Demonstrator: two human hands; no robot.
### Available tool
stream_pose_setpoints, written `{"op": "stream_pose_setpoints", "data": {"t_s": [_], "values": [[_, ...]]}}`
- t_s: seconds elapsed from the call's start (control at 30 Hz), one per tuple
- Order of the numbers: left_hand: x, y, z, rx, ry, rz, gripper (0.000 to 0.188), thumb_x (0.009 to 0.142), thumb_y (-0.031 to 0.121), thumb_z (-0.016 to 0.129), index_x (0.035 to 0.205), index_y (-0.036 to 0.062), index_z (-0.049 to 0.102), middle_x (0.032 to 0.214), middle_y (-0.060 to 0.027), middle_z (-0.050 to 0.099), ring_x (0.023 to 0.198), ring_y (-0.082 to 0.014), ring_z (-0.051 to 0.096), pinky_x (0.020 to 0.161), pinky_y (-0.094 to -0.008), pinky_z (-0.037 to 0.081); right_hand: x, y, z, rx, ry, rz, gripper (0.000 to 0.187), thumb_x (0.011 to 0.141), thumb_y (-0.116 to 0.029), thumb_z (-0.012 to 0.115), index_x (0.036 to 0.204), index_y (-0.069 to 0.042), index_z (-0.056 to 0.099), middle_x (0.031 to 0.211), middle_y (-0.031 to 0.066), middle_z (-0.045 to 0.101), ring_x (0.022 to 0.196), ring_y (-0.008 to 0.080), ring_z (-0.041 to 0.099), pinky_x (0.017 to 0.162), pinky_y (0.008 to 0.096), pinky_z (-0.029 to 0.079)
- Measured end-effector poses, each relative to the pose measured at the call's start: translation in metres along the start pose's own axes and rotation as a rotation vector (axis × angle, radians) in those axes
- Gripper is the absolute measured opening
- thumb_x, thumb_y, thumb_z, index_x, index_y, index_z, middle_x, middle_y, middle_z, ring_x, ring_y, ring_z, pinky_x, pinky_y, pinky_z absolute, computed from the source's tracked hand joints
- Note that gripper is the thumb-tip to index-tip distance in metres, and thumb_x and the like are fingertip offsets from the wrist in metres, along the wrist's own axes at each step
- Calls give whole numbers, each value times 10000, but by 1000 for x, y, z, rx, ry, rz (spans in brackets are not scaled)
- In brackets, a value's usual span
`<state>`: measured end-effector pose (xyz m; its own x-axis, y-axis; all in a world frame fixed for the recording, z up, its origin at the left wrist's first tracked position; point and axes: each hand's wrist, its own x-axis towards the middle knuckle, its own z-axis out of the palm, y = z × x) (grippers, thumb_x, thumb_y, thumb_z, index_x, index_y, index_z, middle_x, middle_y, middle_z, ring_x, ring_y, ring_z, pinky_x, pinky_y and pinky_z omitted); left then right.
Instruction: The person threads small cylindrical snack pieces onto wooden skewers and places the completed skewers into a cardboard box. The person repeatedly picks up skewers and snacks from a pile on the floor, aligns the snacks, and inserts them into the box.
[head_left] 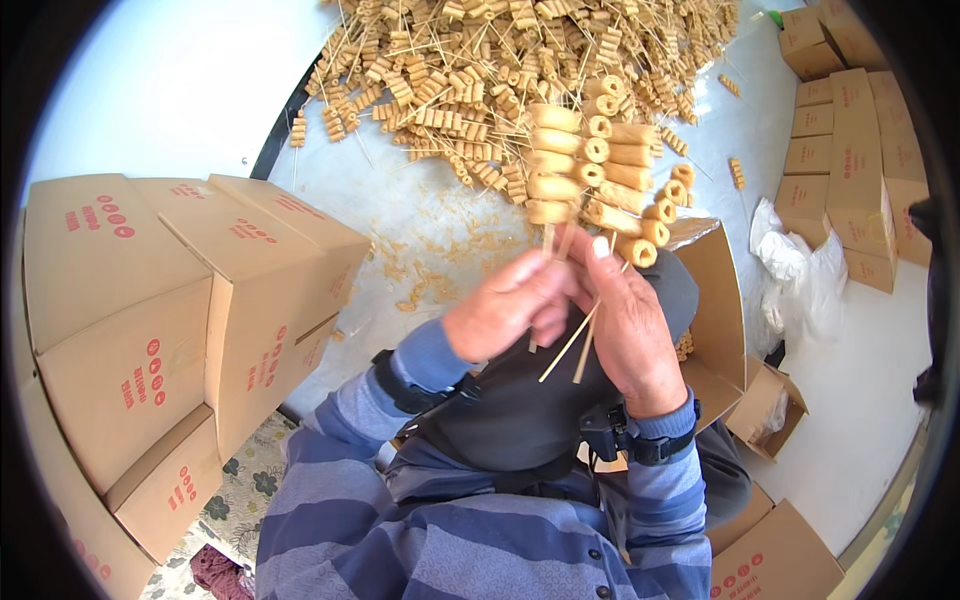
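On the far left, brown cardboard boxes with red print stand stacked, and below them lies a leaf-patterned cloth with a maroon cloth on it. Past the boxes is a pale, shiny surface, its near part strewn with golden crumbs. At its far end rises a big heap of snack sticks, brown rolls threaded on thin wood.

In the middle, before the person's dark apron, the left hand has its fingers curled in beside the sticks; they're blurred, so I can't tell whether they grip. The right hand is closed around the lower ends of a fan of skewers, whose rolls point toward the heap.

Right of that hand, an open carton stands close by, then a crumpled clear plastic bag, a small open box and more stacked cartons along the side.
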<state>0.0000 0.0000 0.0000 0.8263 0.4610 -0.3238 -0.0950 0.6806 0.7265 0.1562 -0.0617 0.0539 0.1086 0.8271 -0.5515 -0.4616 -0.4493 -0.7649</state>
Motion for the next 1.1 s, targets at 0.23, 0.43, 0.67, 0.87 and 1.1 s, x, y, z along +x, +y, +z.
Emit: {"op": "stream_pose_setpoints", "data": {"t_s": [0.23, 0.43, 0.67, 0.87, 1.1], "values": [[19, 22, 23, 339, -183, -22, 216, 1093, 176, 441, 1209, 13, 521, 787, -43, 563, 690, -141, 573, 621, -277, 479, -6, -10, 0, -11, 5, 9, 358, 1083, -317, 473, 1255, -22, 582, 1078, 96, 687, 728, 139, 662, 565, 263, 542], [32, 38, -66, 657, -301, 81, 395, 1056, 344, 543, 1265, 14, 601, 1121, -98, 636, 1075, -178, 600, 955, -335, 489, 3, -12, 3, 265, 151, -282, 306, 1105, -300, 405, 1070, -68, 601, 765, 79, 670, 774, 257, 695, 907, 417, 539], [158, 36, -266, 1524, 859, 181, 346, 926, 259, 651, 1180, 23, 645, 1213, -237, 626, 1163, -408, 583, 1008, -451, 475, -28, -36, -43, 417, 220, -331, 331, 1125, -322, 306, 1127, -67, 518, 495, -26, 391, 460, 167, 527, 670, 378, 583], [228, 3, -343, 1689, 824, -180, 315, 926, 213, 591, 1166, 18, 652, 1203, -238, 671, 1125, -405, 644, 978, -482, 513, -45, -24, -73, 426, 410, -295, 338, 1124, -331, 313, 1115, -69, 527, 486, -32, 389, 419, 150, 496, 599, 345, 567], [221, 26, -323, 1547, 443, -513, 307, 975, 246, 531, 1083, 36, 726, 1017, -183, 745, 917, -355, 720, 818, -427, 578, -51, -18, -80, 322, 454, -163, 356, 1114, -366, 342, 1116, -62, 529, 498, -21, 395, 442, 164, 513, 613, 366, 568]]}}
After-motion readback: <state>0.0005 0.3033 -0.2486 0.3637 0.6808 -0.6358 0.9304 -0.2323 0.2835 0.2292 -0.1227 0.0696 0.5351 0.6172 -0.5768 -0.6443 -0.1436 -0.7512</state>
